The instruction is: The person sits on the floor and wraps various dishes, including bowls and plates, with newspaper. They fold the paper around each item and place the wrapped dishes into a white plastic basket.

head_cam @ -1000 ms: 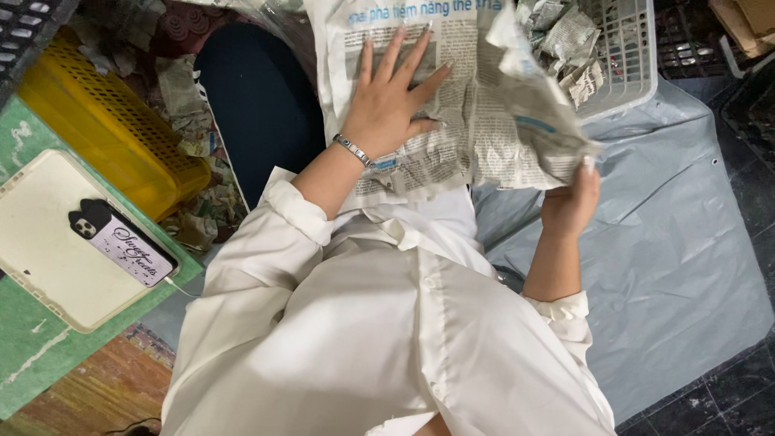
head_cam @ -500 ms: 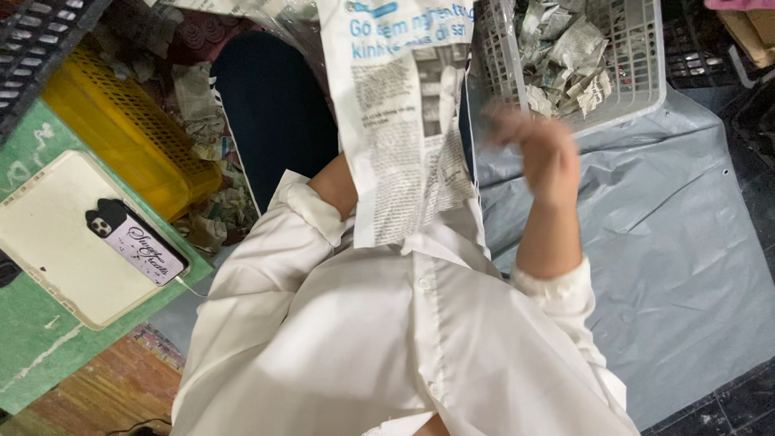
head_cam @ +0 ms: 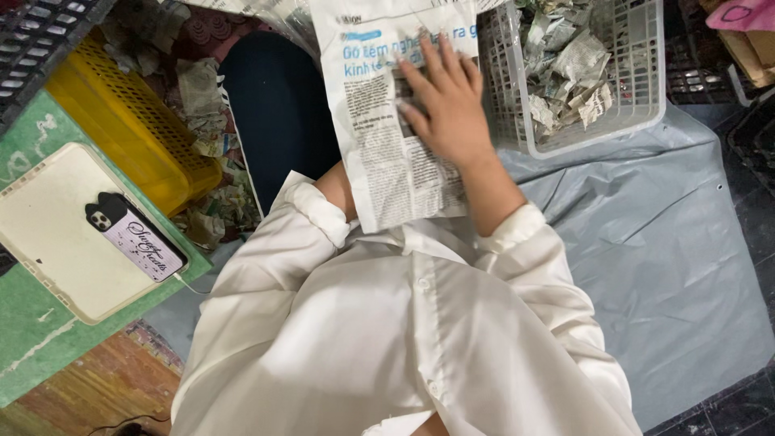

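Note:
A folded newspaper sheet (head_cam: 387, 137) lies lengthwise over my lap, hanging down to my white shirt (head_cam: 387, 323). My right hand (head_cam: 448, 105) rests flat on its upper part with the fingers spread, holding nothing. My left forearm (head_cam: 337, 190) comes out of the rolled-up sleeve and goes under the paper's left edge. The left hand itself is hidden beneath the sheet.
A white plastic basket (head_cam: 646, 89) of crumpled newspaper pieces stands just right of my hand, on a grey plastic sheet (head_cam: 662, 258). At the left are a yellow crate (head_cam: 121, 129), scattered paper scraps (head_cam: 206, 121), a black crate (head_cam: 40, 36), and a phone (head_cam: 137, 238) lying on a white tablet (head_cam: 56, 234).
The wide, crumpled paper is now a narrow folded strip. My right hand moved from the paper's right edge onto its top and lies flat. My left hand, earlier on top, has gone underneath.

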